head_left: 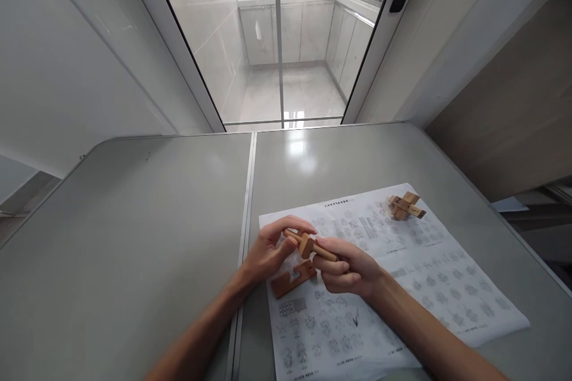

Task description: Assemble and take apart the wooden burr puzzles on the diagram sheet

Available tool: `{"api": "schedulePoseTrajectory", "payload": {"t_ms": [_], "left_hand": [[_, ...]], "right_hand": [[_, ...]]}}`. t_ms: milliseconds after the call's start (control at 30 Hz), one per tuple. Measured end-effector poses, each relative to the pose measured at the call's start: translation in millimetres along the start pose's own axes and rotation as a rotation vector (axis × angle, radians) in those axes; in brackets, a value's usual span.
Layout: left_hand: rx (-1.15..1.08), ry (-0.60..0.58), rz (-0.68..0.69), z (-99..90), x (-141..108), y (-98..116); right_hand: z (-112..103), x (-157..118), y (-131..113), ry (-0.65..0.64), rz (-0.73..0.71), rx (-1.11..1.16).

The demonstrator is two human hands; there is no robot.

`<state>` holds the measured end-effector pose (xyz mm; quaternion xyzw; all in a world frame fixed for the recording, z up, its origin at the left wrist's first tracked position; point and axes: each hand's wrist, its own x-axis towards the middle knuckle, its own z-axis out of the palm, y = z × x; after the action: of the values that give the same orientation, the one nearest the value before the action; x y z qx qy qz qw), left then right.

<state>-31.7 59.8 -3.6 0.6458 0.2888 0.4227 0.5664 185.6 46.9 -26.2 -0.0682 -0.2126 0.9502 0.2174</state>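
Between my hands is a wooden puzzle piece point(306, 246), a slim rod with a thicker block around its middle, held above the printed sheet. My left hand point(269, 251) grips its left end with thumb and fingers. On the other end, my right hand point(347, 269) has its fingers curled round the rod. Just under the hands lies a reddish-brown notched wooden piece point(286, 283), flat on the paper. Part of the rod is hidden by my fingers.
A large white sheet point(379, 309) printed with small diagrams covers the table's right side. Near its upper right corner stands an assembled wooden burr puzzle point(404, 206). A metal seam point(246, 214) divides the grey table point(134, 238). Beyond the far edge is a glass door point(308, 30).
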Motion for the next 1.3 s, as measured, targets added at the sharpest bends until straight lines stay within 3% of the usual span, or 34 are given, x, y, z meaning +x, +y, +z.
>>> {"api": "schedulePoseTrajectory", "payload": {"t_ms": [167,267,333,467,533,633,733,933,1300], "left_hand": [[-0.24,0.029,-0.227,7.4,-3.0,-6.4],[-0.357,0.159,-0.327,9.0,-2.1,-10.4],[-0.435,0.269,-0.348,8.4,-0.2,-12.0],[-0.541,0.382,-0.357,5.4,4.4,-10.4],[-0.574,0.398,-0.372,4.0,6.0,-7.9],[-0.625,0.441,-0.395,2.3,7.1,-5.2],[-0.655,0.484,-0.407,0.6,7.4,-4.8],[-0.681,0.497,-0.405,-0.2,7.4,-4.3],[-0.678,0.471,-0.353,-0.3,6.4,-10.5]], "right_hand": [[-0.2,1.8,4.5,-0.058,0.017,-0.014],[1.8,3.4,6.4,-0.064,0.026,-0.093],[4.3,4.3,7.2,0.03,-0.038,-0.223],[12.6,5.5,8.0,0.442,-0.314,-0.757],[15.7,6.2,8.7,0.544,-0.417,-1.121],[14.9,7.9,11.1,0.477,-0.545,-1.566],[9.7,9.4,15.0,0.371,-0.552,-1.775],[5.0,10.3,20.0,0.336,-0.457,-1.87],[2.4,12.6,20.0,0.29,-0.407,-1.686]]}}
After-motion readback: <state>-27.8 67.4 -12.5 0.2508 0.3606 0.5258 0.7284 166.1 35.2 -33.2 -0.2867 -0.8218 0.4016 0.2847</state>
